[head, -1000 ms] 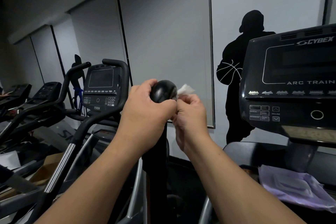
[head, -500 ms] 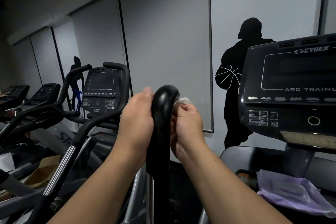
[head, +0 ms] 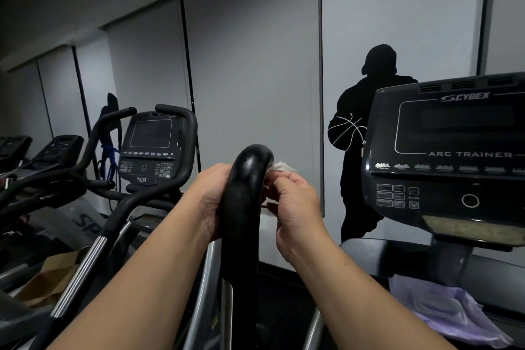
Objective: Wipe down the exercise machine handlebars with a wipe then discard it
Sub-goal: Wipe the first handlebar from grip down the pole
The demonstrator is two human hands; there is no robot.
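Mid-wipe on the handlebar [head: 244, 202] here, the black curved one rising up the middle of the view. The right hand [head: 295, 204] has the white wipe [head: 279, 167] bunched up in its curled fingers and pressed against the right side of the bar just below the top bend; a bit of it pokes out above the knuckles. The left hand [head: 211, 202] sits on the bar's left side, fingers going round behind it, so it looks like it's gripping the bar to steady it, though the fingertips are hidden.

So I'd say this is the wiping step, nowhere near discarding yet. Next move probably needs the wipe dragged down the shaft and over the top curve, with the left hand shifting out of the way. The Arc Trainer console [head: 454, 156] sits off to the right. No bin in view.
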